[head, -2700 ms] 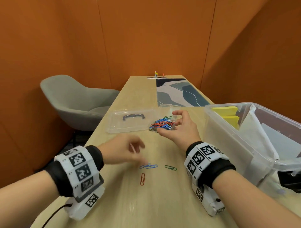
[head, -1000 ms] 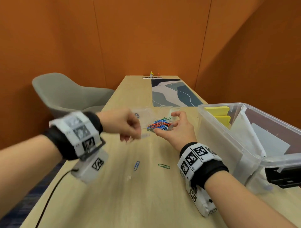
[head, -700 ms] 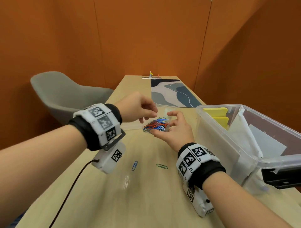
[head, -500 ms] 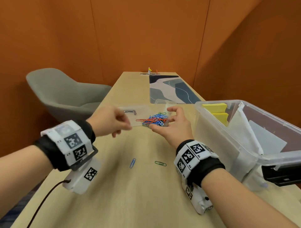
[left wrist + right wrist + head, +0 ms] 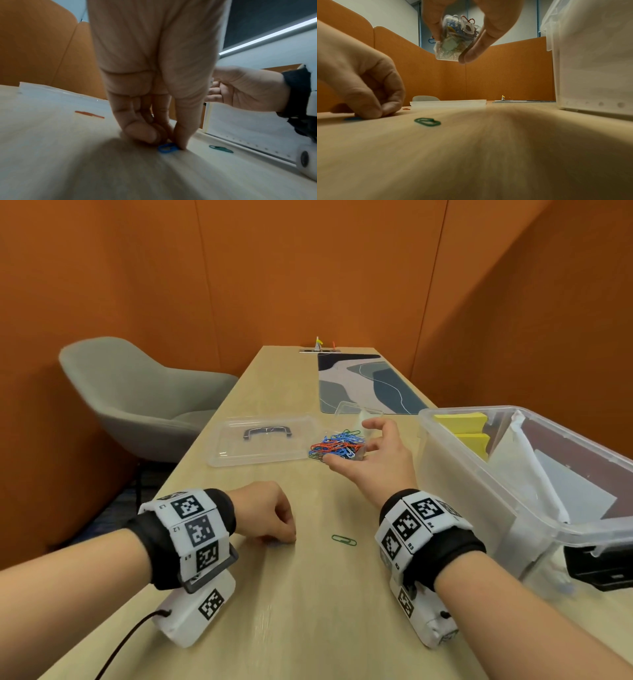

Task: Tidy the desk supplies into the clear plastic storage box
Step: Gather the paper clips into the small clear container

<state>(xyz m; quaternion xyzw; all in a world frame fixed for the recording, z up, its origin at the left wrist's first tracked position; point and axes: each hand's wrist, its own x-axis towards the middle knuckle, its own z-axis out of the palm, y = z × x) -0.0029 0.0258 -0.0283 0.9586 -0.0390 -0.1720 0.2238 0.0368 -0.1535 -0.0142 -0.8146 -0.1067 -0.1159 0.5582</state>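
Head view | left hand (image 5: 265,513) pinches blue clip (image 5: 167,147); right hand (image 5: 375,462) grips clip case (image 5: 456,39)

Both forearms were bare, each wrist wearing a black cuff (image 5: 150,546) wrapped in white fiducial-tag blocks (image 5: 197,530), white camera module (image 5: 195,611) underneath, black cable (image 5: 130,642) off the left one.

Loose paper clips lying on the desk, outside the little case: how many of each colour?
Blue paper clip: 1, pinched against the desk by the left hand
Green paper clip: 1
Red paper clip: 1, near the lid
Total: 3
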